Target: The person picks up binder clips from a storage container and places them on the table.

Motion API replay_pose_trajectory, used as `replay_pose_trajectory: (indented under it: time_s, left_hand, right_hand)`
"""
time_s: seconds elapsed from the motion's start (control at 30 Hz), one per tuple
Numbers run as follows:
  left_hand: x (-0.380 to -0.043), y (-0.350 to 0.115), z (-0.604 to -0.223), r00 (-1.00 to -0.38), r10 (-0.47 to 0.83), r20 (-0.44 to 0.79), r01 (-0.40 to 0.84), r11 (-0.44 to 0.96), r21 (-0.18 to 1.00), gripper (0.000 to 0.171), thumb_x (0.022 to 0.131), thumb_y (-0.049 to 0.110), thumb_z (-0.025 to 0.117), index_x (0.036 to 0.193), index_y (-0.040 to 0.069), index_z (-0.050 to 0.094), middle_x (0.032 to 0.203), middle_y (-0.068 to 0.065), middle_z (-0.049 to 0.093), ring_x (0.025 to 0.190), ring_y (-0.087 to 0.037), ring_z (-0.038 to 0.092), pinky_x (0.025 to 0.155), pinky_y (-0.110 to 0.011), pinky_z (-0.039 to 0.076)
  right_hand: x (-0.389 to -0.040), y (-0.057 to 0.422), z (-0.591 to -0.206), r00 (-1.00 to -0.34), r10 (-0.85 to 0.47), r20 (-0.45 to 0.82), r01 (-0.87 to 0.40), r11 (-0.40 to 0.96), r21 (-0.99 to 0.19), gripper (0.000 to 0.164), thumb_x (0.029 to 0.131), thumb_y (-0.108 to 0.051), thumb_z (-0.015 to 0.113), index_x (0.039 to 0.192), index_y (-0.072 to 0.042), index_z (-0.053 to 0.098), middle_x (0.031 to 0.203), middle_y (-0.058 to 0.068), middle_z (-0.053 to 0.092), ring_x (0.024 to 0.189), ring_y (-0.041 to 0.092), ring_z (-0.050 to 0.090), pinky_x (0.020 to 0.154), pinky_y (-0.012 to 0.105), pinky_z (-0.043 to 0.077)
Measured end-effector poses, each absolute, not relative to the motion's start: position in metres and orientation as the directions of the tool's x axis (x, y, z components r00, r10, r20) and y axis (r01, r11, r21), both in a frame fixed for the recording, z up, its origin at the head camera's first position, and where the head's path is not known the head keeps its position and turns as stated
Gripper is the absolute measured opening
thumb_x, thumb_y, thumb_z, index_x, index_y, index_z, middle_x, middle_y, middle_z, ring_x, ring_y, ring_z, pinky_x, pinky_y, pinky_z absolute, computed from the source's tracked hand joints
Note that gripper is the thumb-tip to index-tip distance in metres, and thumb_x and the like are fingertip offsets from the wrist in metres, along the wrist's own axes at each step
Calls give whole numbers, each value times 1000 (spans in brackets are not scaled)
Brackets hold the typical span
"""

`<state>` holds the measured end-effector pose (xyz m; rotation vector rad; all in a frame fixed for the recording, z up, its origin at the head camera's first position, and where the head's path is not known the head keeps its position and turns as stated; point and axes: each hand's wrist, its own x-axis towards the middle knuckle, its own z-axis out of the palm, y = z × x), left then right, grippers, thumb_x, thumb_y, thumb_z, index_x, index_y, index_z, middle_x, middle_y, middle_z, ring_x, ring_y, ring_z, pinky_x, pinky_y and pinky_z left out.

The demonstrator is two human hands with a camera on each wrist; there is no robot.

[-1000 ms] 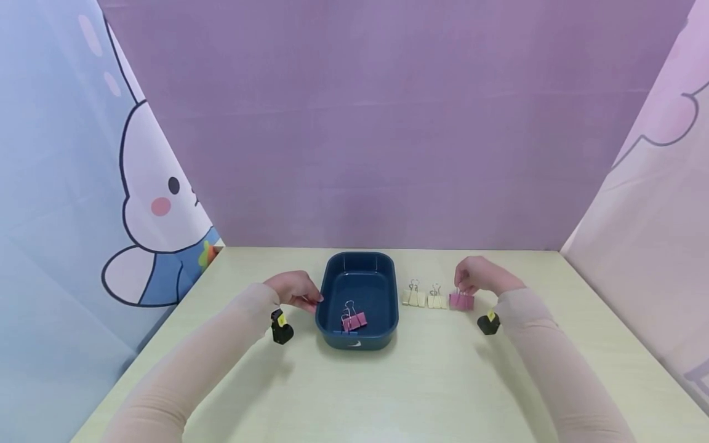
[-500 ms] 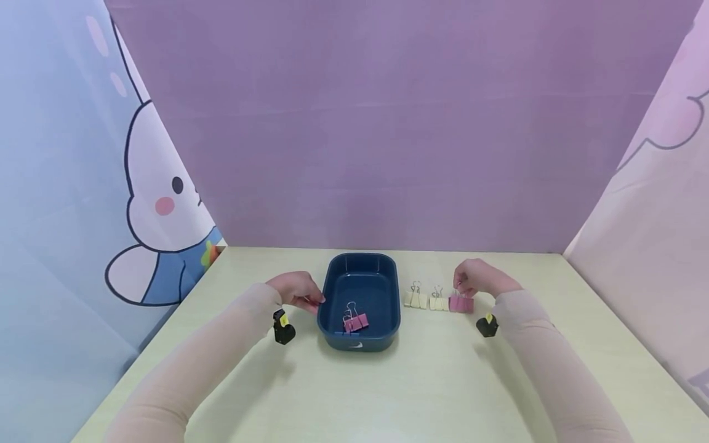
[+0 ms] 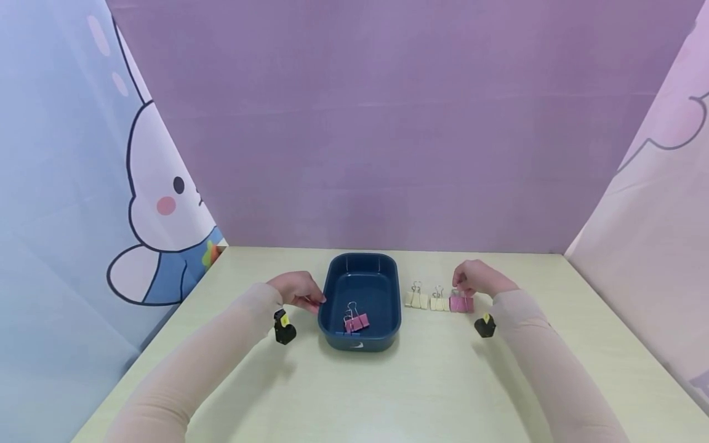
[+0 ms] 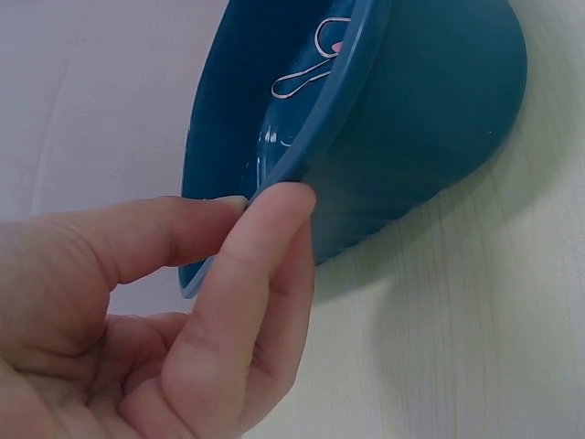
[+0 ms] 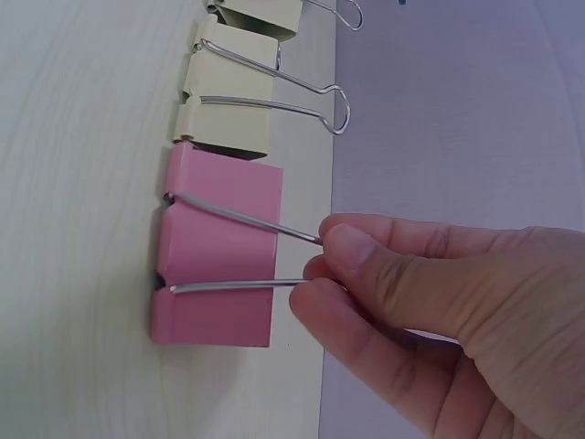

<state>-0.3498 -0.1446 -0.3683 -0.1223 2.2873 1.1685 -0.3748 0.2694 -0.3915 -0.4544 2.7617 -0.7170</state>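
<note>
My left hand pinches the left rim of a deep blue tray between thumb and fingers. Inside the tray, toward its front, lies a pink binder clip with wire handles. My right hand holds the wire handles of another pink binder clip, thumb on one side and fingers on the other. That clip is at the right end of a row on the table. Beside it are two cream binder clips, their silver handles pointing up in the head view.
A pale wooden table bears everything. Behind it rises a purple backdrop, with a blue cartoon-rabbit cloth on the left and a pale pink cloth on the right. Small black devices hang at both wrists.
The head view has shifted slightly, moving the whole scene a little to the right. My right hand has edged left, and the pink clip now sits nearer the cream ones. The left hand keeps its grip.
</note>
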Motion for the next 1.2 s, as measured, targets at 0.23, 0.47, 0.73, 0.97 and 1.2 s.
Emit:
replay_pose_trajectory:
  time_s: [0.23, 0.47, 0.73, 0.97, 1.2]
  left_hand:
    - [-350, -145, -369, -834, 169, -525, -326, 616, 717, 21, 88, -1, 64, 105, -13, 66, 85, -17, 69, 57, -12, 65, 62, -24, 60]
    - [-351, -146, -369, -835, 175, -522, -321, 616, 719, 21, 89, -1, 63, 106, -14, 66, 94, -22, 69, 58, -12, 65, 62, -23, 60]
    - [-352, -146, -370, -836, 179, -519, -317, 615, 722, 21, 89, -1, 63, 106, -14, 66, 93, -21, 69, 57, -11, 65, 62, -23, 60]
    - [-352, -141, -371, -834, 188, -519, -311, 617, 723, 18, 89, 0, 63, 102, -12, 66, 77, -12, 67, 57, -12, 64, 61, -22, 60]
    - [-353, -134, -369, -837, 196, -510, -289, 634, 718, 19, 89, 1, 63, 102, -12, 67, 76, -11, 66, 56, -11, 64, 59, -21, 59]
  right_hand:
    - [-370, 269, -387, -908, -405, -105, -319, 833, -453, 14, 92, -1, 60, 102, 5, 67, 94, 14, 69, 80, 24, 65, 75, 38, 59]
    - [-364, 233, -366, -906, -422, 20, -399, 839, -370, 49, 100, -28, 52, 135, 5, 48, 137, 25, 51, 129, 43, 46, 110, 57, 37]
    - [-352, 142, -342, -873, -481, 83, -469, 779, -415, 70, 98, -39, 54, 151, -3, 26, 155, 17, 29, 144, 35, 27, 119, 51, 24]
    - [-335, 76, -353, -736, -670, -100, -617, 724, -308, 61, 99, -37, 53, 150, -10, 33, 154, 8, 36, 143, 25, 33, 119, 41, 29]
    - [-336, 68, -368, -689, -655, -310, -618, 755, -220, 43, 100, -25, 53, 142, -16, 48, 143, 1, 52, 133, 17, 47, 114, 37, 39]
